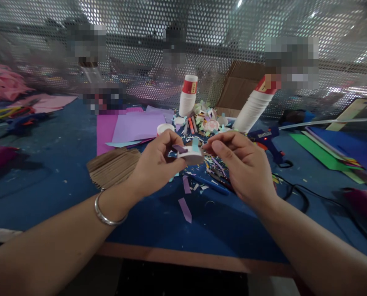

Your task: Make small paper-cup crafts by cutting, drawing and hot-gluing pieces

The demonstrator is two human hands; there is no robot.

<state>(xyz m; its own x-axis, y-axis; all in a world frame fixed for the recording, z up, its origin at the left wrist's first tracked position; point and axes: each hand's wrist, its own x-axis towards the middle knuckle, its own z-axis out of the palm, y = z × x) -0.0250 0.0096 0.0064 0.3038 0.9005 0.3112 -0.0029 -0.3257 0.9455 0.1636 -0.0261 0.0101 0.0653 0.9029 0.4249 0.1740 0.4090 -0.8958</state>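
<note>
Where scraps (185,210) litter blue tabletop (63,205), hands (157,160) (248,168) above, perforated panel (134,45) behind

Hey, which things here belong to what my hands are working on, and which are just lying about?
Likely in the job:
Small white rounded paper-like piece with purple and pale-blue strips, in your left hand; right hand close by
Loose flat purple paper strips below

Probably just lying about:
Ruffled pink paper pile, far left
Flat green paper sheet, right

The left hand (155,164) holds a white paper-cup piece (192,158) bearing coloured strips (195,144); the right hand (249,168) is just beside.
</note>
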